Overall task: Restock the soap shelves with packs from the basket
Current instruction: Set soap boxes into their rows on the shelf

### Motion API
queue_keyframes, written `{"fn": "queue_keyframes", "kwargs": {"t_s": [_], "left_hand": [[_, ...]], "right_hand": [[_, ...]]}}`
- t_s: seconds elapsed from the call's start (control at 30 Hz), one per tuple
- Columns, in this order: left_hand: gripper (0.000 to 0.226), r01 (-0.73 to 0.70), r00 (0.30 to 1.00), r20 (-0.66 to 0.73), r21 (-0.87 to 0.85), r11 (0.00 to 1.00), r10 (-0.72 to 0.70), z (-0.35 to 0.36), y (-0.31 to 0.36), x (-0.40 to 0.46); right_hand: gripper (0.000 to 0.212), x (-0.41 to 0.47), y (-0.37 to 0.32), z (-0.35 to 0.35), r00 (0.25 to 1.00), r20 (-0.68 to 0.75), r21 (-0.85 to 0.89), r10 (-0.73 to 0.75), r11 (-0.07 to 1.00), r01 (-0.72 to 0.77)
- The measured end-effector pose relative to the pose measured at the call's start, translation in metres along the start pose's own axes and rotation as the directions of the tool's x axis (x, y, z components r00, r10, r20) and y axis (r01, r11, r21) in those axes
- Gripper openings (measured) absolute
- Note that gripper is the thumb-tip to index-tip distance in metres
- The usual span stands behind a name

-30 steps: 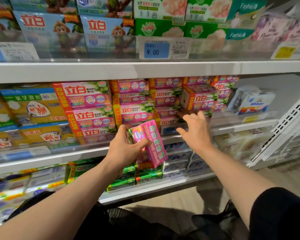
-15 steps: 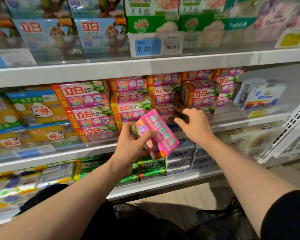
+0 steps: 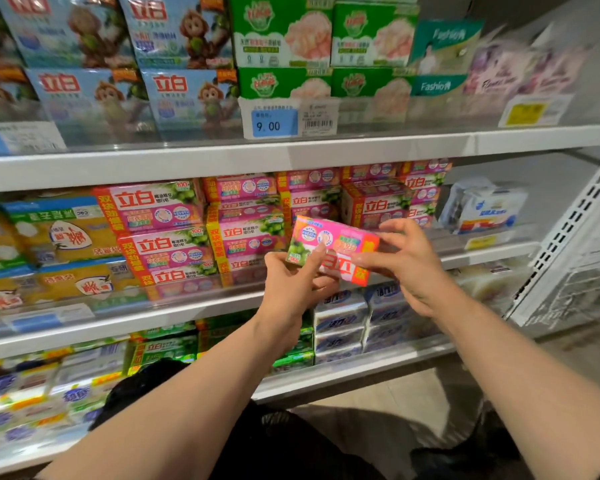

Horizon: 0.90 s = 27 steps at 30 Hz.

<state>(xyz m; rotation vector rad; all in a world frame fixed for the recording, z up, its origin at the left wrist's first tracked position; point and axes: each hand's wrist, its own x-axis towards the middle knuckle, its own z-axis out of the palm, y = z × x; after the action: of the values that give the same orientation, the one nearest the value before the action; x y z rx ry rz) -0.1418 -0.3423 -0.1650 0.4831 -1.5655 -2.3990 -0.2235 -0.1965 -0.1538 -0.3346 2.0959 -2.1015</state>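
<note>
Glossy wrappers, painted metal shelving

The pink soap pack has shiny printed film; the shelf edge looks smooth matt white, fronted by a clear plastic strip.

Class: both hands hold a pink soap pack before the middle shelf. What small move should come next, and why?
Probably ease the pink rectangular soap pack forward into the matching pink stacks on the middle shelf: the left hand and right hand hold it level, just in front of them.
</note>
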Motion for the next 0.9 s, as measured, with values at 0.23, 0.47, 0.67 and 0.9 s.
{"fn": "queue_keyframes", "kwargs": {"t_s": [0.23, 0.47, 0.67, 0.9], "left_hand": [[0.027, -0.166, 0.975, -0.078, 0.35, 0.922, 0.206, -0.016, 0.013, -0.004], [0.042, -0.296, 0.884, 0.019, 0.795, 0.529, 0.467, -0.044, 0.015, 0.0], [0.056, -0.231, 0.892, 0.028, 0.886, 0.401, 0.451, -0.051, 0.015, 0.011], [0.059, -0.266, 0.896, 0.098, 0.899, 0.347, 0.433, -0.039, 0.009, 0.02]], "right_hand": [[0.049, 0.013, -0.001, 0.004, 0.954, -0.082, 0.29, 0.29, 0.922, -0.255], [0.066, 0.032, 0.002, 0.027, 0.907, -0.137, 0.399, 0.398, 0.86, -0.317], [0.063, 0.042, -0.001, 0.032, 0.892, -0.144, 0.445, 0.428, 0.834, -0.327], [0.016, 0.029, -0.012, 0.03, 0.901, -0.004, 0.54, 0.433, 0.76, -0.362]]}}
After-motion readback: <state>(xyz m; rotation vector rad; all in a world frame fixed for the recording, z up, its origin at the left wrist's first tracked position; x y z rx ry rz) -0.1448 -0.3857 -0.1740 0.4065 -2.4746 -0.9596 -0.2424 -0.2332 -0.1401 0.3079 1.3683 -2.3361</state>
